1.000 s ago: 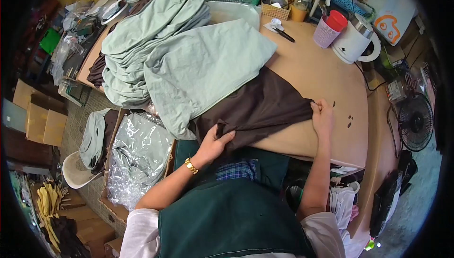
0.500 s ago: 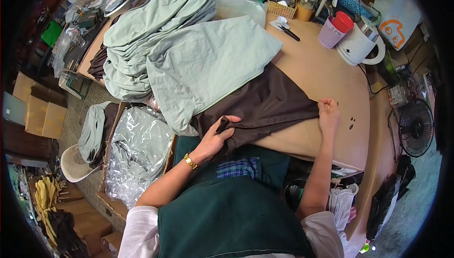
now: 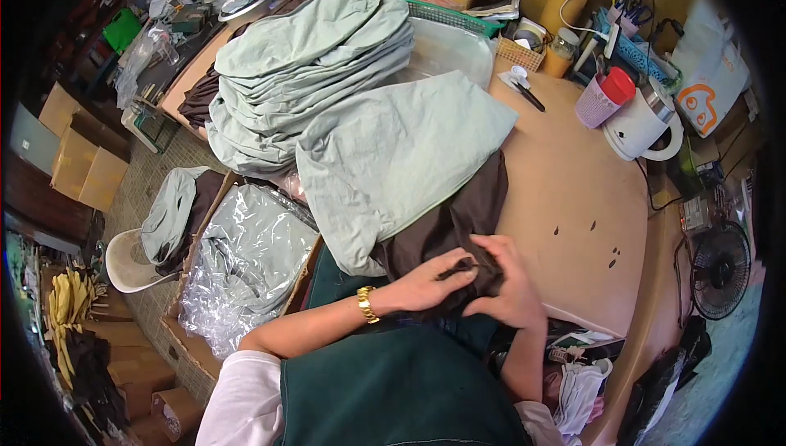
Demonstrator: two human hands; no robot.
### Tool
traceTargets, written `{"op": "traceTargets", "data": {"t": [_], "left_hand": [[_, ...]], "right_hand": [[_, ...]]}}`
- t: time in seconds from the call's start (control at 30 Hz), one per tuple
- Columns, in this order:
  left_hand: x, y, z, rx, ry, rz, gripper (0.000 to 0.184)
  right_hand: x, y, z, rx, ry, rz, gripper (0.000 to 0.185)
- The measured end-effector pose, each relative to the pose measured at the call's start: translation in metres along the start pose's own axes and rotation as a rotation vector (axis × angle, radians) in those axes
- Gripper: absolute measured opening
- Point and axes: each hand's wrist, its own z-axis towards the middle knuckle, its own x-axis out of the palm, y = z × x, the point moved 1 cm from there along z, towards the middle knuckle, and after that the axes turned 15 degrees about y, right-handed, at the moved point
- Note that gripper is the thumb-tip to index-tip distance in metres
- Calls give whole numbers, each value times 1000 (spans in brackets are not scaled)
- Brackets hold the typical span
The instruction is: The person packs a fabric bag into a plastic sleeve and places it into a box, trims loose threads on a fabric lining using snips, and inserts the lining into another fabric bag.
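Dark brown cloth (image 3: 426, 235) is bunched at the table's near edge, running out from under a pale green cloth piece (image 3: 401, 151). My left hand (image 3: 430, 282), with a gold watch at the wrist, is closed on a gathered fold of the brown cloth. Close beside it, my right hand (image 3: 516, 286) curves around the bunch, thumb and fingers apart; part of its contact with the cloth is hidden. Behind and to the left rises a stack of pale green cloth pieces (image 3: 303, 53).
A carton (image 3: 190, 270) holding plastic-wrapped cloth stands at left, near a white chair (image 3: 127, 262). On the tan tabletop (image 3: 565, 176) lie a black pen (image 3: 532, 101) and small dark marks. A pink cup (image 3: 595, 109), a white kettle (image 3: 634, 131) and a fan (image 3: 720, 270) are at right.
My right hand has come left and toward me, beside my left hand. The brown cloth, stretched out rightward before, is now gathered between them. The whole view has shifted slightly.
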Motion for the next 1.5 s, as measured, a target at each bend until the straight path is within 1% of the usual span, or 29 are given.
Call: {"op": "traceTargets", "data": {"t": [0.07,0.1,0.13,0.2,0.23,0.27,0.33,0.37,0.4,0.43,0.47,0.5,0.6,0.73,0.87,0.9,0.97,1.0,1.03,1.1,1.13,1.17,1.2,1.27,1.33,1.37,1.4,1.47,1.5], "left_hand": [[9,-8,6,-38,193,-69,35],[9,-22,4,-128,257,73,46],[7,-30,-1,-85,217,264,50],[-10,-50,-6,-114,166,371,45],[-17,-58,-8,-168,-15,364,39],[-26,-62,-8,-203,-199,347,29],[-42,-54,-6,-134,-467,614,22],[-49,-36,-5,-133,-468,613,22],[-57,-14,-4,-128,-493,802,25],[-61,-10,-3,-120,-513,993,30],[-60,-5,-2,-118,-510,994,30],[-57,-6,0,-125,-523,1046,32],[-50,-13,4,-204,-510,1144,33],[-49,-15,7,-337,-416,1260,25],[-70,-14,5,-362,-378,1151,18],[-74,-19,1,-270,-422,1030,14],[-77,-30,-4,-68,-456,813,16],[-73,-36,-3,-66,-449,816,16],[-67,-43,-2,1,-392,606,18],[-57,-47,-7,132,-283,141,18],[-56,-41,-11,199,-238,-135,17],[-54,-34,-15,252,-204,-393,17],[-52,-50,-12,319,-204,-318,18],[-48,-84,-7,454,-216,-170,20],[-40,-109,-13,363,-210,535,12],[-34,-123,-16,329,-177,854,9],[-21,-133,-11,223,-68,1088,12],[1,-136,-3,175,105,1339,10],[5,-136,-5,178,106,1343,10]], "right_hand": [[14,-5,5,84,8,-243,61],[12,-14,3,144,23,-113,42],[12,-25,-1,143,22,-115,42],[11,-46,-13,163,-80,77,25],[9,-53,-14,148,-159,-87,18],[10,-54,-14,152,-163,-86,18],[10,-57,-15,214,-417,271,16],[14,-79,-19,167,-526,237,11],[12,-84,-22,165,-525,236,11],[10,-88,-24,123,-519,447,13],[7,-92,-26,82,-509,658,20],[4,-89,-25,67,-490,652,39],[6,-71,-15,8,-632,838,46],[4,-62,-15,27,-574,992,48],[10,-63,-21,-140,-527,1198,52],[13,-58,-20,-237,-504,1310,51],[20,-43,-13,-272,-499,1458,48],[27,-32,-10,-296,-495,1611,44],[32,-18,-1,-320,-501,1528,36],[36,21,22,-301,-436,1016,30],[38,21,31,-349,-474,335,28],[38,24,37,-411,-445,45,30],[39,27,43,-487,-448,-233,33],[53,17,61,-259,-272,142,39],[74,-18,74,-152,-146,453,46],[70,-42,74,-112,-139,483,46],[57,-36,77,-94,-154,444,46],[27,-32,83,-77,-267,162,45],[11,-31,85,-69,-337,17,44]]}}
